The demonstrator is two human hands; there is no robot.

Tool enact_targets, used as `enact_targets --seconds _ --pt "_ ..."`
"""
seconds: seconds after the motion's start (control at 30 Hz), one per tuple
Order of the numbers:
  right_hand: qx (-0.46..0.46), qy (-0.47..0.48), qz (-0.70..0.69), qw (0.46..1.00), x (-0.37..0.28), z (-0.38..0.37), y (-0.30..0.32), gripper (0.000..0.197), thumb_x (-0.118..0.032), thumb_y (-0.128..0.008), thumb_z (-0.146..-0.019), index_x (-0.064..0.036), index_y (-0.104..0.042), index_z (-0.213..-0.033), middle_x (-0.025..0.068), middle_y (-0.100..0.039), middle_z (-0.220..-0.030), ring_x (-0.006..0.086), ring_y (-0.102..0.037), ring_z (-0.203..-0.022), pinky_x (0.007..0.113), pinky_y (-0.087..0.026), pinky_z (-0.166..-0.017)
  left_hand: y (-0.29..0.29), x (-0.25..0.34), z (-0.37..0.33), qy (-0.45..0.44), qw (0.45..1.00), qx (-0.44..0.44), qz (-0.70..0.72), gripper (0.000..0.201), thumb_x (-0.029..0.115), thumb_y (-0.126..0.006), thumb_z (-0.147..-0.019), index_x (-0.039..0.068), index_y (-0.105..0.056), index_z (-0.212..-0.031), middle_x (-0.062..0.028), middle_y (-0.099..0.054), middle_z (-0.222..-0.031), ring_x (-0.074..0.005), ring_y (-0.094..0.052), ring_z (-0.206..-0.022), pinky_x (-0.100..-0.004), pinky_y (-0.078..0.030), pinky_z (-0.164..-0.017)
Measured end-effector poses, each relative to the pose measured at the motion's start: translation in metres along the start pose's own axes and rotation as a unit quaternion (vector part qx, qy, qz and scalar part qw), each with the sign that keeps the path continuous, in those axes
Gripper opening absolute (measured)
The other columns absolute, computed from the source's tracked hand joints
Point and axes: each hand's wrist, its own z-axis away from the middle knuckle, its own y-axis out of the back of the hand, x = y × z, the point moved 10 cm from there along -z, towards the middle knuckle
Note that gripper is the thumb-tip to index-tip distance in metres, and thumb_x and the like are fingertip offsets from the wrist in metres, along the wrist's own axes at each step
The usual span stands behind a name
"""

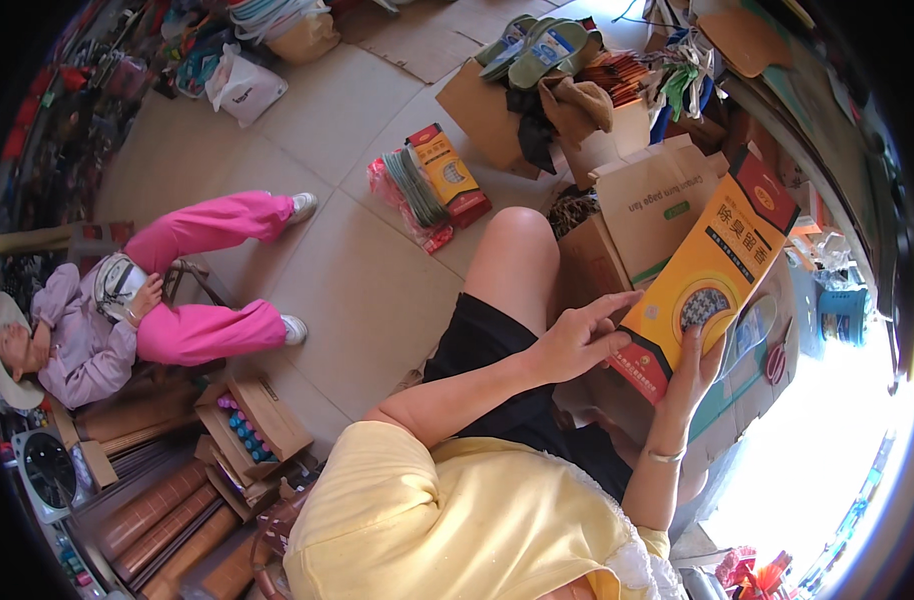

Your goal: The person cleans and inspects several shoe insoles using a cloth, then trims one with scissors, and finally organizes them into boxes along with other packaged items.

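Note:
A long, flat insole package point(722, 255), yellow with red and black ends, is tilted in front of me. Its round window shows a patterned grey surface. My right hand point(692, 370) grips its lower right side, the thumb on the front near the window and the other fingers hidden behind. My left hand point(587, 340) pinches its lower left edge between thumb and fingers. Beyond my knee, a stack of grey-green insoles point(417, 187) in pink plastic wrap lies on the floor against a similar yellow and red package point(443, 165).
Open cardboard boxes point(642, 205) stand close beyond my hands, with green slippers point(547, 52) farther back. A seated person in pink trousers point(212, 330) is at the left. Near them are a carton of small colourful items point(282, 425) and brown rolls point(157, 510).

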Motion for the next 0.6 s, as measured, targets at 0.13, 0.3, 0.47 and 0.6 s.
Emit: enact_targets --seconds 0.13,0.3,0.47,0.6 --pt "0.001 0.006 0.008 1.0 -0.002 0.002 0.0 0.041 -0.008 -0.055 -0.094 0.0038 -0.04 -0.13 0.0109 -0.055 -0.12 0.0177 -0.055 -0.108 0.03 -0.045 -0.093 0.0 0.009 0.001 -0.036 0.999 0.029 -0.017 0.05 0.007 -0.06 -0.089 0.005 -0.042 -0.136 -0.0021 -0.063 -0.08 -0.0044 -0.054 -0.067 -0.0207 -0.046 -0.061" --pt "-0.029 0.026 0.088 0.995 0.0 0.007 -0.007 0.042 -0.007 -0.055 -0.093 0.0033 -0.039 -0.131 0.0103 -0.054 -0.12 0.0167 -0.053 -0.108 0.029 -0.044 -0.092 -0.003 -0.024 -0.001 0.033 0.999 -0.028 0.0 0.032 0.01 -0.058 -0.091 0.001 -0.052 -0.121 -0.0015 -0.062 -0.089 -0.0053 -0.055 -0.074 -0.0223 -0.046 -0.066" --pt "-0.021 0.028 0.085 0.996 0.0 0.011 -0.008 0.039 -0.005 -0.056 -0.093 0.0015 -0.039 -0.127 0.0099 -0.054 -0.118 0.0158 -0.052 -0.108 0.03 -0.044 -0.092 -0.006 -0.051 -0.002 0.097 0.993 -0.067 0.015 0.023 0.016 -0.054 -0.094 0.0 -0.058 -0.111 -0.0002 -0.06 -0.088 -0.0055 -0.053 -0.077 -0.0223 -0.046 -0.069" --pt "-0.06 0.01 0.066 0.996 0.012 0.018 -0.02 0.029 -0.003 -0.056 -0.091 -0.0007 -0.043 -0.117 0.0089 -0.052 -0.11 0.0154 -0.052 -0.102 0.03 -0.046 -0.088 0.022 -0.041 -0.005 0.022 0.997 0.035 -0.07 0.02 0.015 -0.052 -0.095 -0.002 -0.062 -0.097 0.0041 -0.054 -0.077 -0.003 -0.046 -0.071 -0.0199 -0.042 -0.063"
